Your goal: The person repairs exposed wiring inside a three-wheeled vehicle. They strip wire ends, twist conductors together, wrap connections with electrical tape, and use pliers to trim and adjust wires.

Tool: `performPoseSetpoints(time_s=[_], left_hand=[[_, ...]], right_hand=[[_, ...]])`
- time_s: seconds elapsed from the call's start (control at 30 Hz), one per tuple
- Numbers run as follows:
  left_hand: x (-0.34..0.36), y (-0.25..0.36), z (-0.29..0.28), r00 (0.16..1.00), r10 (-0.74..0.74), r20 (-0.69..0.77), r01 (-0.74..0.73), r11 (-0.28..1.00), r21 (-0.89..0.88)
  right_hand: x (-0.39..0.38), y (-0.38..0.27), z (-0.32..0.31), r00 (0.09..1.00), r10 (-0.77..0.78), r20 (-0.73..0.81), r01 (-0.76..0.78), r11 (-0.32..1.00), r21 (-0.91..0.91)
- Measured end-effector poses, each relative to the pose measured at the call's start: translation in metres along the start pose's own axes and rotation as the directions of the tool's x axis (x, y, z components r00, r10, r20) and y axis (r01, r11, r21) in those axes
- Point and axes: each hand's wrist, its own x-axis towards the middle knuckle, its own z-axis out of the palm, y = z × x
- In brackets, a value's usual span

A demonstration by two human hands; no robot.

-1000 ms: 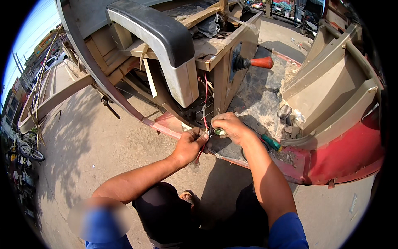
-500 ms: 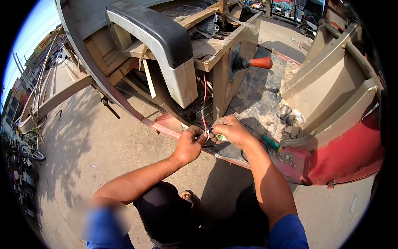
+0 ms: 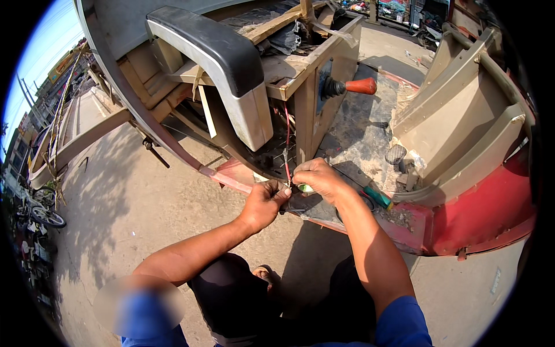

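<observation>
- A red vehicle body panel [image 3: 485,211] curves well to the right of the grey, black-topped armrest, the largest piece of bodywork around a person in blue sleeves.
- A beige box frame [image 3: 307,113], open and littered on top, stands just behind and to the right of the armrest.
- The armrest [image 3: 248,118] itself arches forward over the sill, its blunt grey end bent downward.
- Below that end, the person's left hand [image 3: 263,205] grips the red wire, thumb pressed to the fingers.
- The right hand [image 3: 318,179], below and to the right of the armrest, curls its fingers around a small roll; the two hands nearly meet.
- A lever with an orange-red knob [image 3: 361,86] juts out to the right of the armrest.
- The red wire [image 3: 288,133] hangs just right of the armrest's end and above the left hand; its long axis is nearly upright, its lower end pointing down into the left fingertips.
- A green-handled tool [image 3: 377,198] lies slantwise, lower right of the armrest.
- The small roll [image 3: 305,188] sits under the right fingers, below the armrest, its pale-green round face turned upward.
</observation>
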Motion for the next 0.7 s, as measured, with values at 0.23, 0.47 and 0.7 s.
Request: performPoseSetpoints(time_s=[0.23,0.47,0.7], left_hand=[[0.002,0.000,0.001,0.999,-0.045,-0.027,0.045,0.999,0.014],[0.002,0.007,0.002,0.995,-0.097,-0.013,0.096,0.992,-0.080],[0.002,0.011,0.004,0.995,-0.080,-0.053,0.065,0.971,-0.230]], right_hand=[[0.002,0.001,-0.004,0.998,-0.039,0.058,0.036,0.997,0.063],[0.002,0.001,-0.007,0.997,-0.040,0.071,0.036,0.998,0.057],[0.002,0.004,-0.006,0.996,-0.067,0.052,0.064,0.997,0.047]])
